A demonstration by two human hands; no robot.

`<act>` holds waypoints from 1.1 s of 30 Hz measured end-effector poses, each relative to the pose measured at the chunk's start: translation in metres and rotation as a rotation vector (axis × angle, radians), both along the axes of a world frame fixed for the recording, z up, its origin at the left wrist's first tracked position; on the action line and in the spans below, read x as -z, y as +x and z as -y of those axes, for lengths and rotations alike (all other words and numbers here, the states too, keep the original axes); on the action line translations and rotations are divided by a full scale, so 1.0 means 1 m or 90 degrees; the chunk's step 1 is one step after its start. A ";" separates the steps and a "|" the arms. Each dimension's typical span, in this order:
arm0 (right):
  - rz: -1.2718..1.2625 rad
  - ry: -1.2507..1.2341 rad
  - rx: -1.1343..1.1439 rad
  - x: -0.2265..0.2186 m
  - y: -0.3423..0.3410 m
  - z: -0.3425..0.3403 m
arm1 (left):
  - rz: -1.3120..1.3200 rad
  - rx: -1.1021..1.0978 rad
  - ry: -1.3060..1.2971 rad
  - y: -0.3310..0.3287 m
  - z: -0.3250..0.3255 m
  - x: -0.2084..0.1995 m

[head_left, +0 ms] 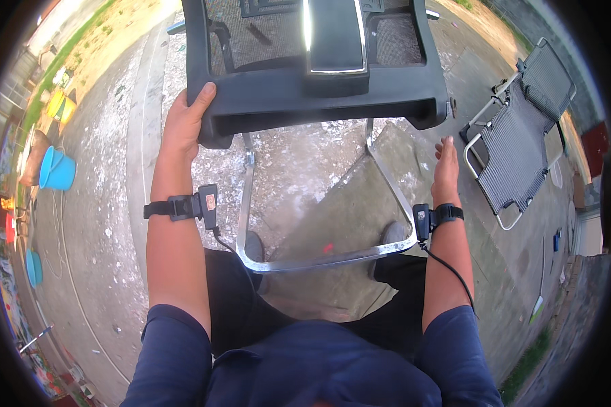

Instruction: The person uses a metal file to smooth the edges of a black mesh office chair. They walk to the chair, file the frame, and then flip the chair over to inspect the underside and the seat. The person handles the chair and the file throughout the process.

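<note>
In front of me is a black chair [271, 95] with a mesh panel, a glossy chrome-edged centre piece and a bent chrome tube leg frame [319, 263]. The frame's near bar crosses just before my knees. My left hand [185, 121] grips the chair's left edge near the lower corner, thumb on top and the other fingers mostly hidden. Just below the chair's right corner, my right hand [445, 166] is held apart from it, seen edge-on, fingers stretched out with nothing in them. Each forearm wears a strapped black device with a cable.
A grey folding lounger [516, 139] stands to the right. At the left are a blue bucket [57, 169], a yellow container [61, 106] and a smaller blue tub [34, 267]. The concrete ground [108, 224] is speckled white, and a broom [538, 305] lies at the right.
</note>
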State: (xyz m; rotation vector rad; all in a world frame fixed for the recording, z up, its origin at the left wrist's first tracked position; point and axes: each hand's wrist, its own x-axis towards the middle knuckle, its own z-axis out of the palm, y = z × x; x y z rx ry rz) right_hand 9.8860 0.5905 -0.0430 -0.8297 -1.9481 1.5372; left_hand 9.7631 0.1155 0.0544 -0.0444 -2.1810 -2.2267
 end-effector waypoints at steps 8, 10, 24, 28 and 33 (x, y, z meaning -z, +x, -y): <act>0.390 0.398 0.093 0.114 0.108 0.075 | 0.020 0.013 0.003 -0.020 0.005 -0.003; 0.419 0.423 0.088 0.105 0.127 0.075 | 0.012 -0.002 0.019 -0.023 0.005 0.001; 0.202 -0.184 0.264 0.100 0.120 -0.023 | 0.033 0.011 0.079 0.000 -0.055 -0.039; 0.174 -0.223 0.244 0.051 0.104 -0.041 | 0.037 0.039 0.109 0.006 -0.077 -0.052; 0.052 -0.266 0.158 0.014 0.092 -0.024 | 0.029 0.032 0.137 -0.008 -0.074 -0.048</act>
